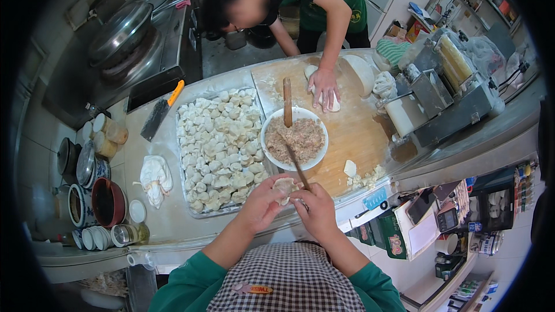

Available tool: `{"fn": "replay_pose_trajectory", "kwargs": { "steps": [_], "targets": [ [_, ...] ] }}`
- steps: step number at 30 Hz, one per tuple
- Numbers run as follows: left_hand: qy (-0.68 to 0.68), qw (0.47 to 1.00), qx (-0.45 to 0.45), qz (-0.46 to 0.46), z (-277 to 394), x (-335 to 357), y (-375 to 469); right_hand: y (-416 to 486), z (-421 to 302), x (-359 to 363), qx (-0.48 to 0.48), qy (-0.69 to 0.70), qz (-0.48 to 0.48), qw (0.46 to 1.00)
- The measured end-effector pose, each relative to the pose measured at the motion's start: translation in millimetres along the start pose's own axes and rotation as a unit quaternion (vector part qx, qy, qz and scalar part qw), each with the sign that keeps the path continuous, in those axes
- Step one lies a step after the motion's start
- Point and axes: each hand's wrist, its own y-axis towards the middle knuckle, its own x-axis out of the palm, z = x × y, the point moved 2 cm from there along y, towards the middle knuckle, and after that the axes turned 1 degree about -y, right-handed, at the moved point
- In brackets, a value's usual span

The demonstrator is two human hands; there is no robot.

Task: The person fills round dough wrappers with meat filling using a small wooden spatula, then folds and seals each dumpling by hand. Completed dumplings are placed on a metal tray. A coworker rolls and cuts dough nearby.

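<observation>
My left hand (261,205) holds a dumpling wrapper (285,186) partly folded. My right hand (319,210) grips a thin brown stick (298,166), and its fingertips are at the wrapper's right edge. Whether filling lies inside the wrapper is hard to see. Just beyond my hands stands a white bowl (263,138) of minced filling (305,138), with a thick wooden handle (287,100) upright in it. To its left, a large tray (181,173) is covered with filled dumplings (217,147).
Across the table a co-worker's hand (325,86) presses dough (310,70) on the wooden board (347,138). A cleaver (156,117) and a cloth (155,177) lie left. Dough scraps (366,177) sit right, near a dough machine (438,95). Bowls (108,201) and jars crowd the left edge.
</observation>
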Motion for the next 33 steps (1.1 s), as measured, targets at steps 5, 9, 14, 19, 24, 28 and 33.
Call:
{"fn": "replay_pose_trajectory", "kwargs": {
  "steps": [5,9,14,19,24,28,33],
  "targets": [
    [0.181,0.982,0.042,-0.023,-9,19,-8,2,2,-5,0.056,0.067,0.046,0.995],
    [0.239,0.967,0.088,0.009,-11,24,-10,7,-8,-7,0.051,0.07,0.088,0.992],
    [0.177,0.981,0.085,0.01,-3,27,-10,14,-15,-8,0.045,0.076,0.118,0.989],
    [0.053,0.996,0.061,0.034,-4,39,-14,20,-20,-11,-0.089,0.058,0.129,0.986],
    [0.251,0.965,0.058,0.044,-1,43,-19,18,-21,-2,0.007,0.127,0.078,0.989],
    [0.366,0.904,0.182,0.128,-15,48,-23,16,-21,6,-0.041,0.087,0.085,0.992],
    [0.344,0.904,0.236,0.096,-30,44,-22,15,-17,8,-0.067,0.104,0.112,0.986]
  ]
}}
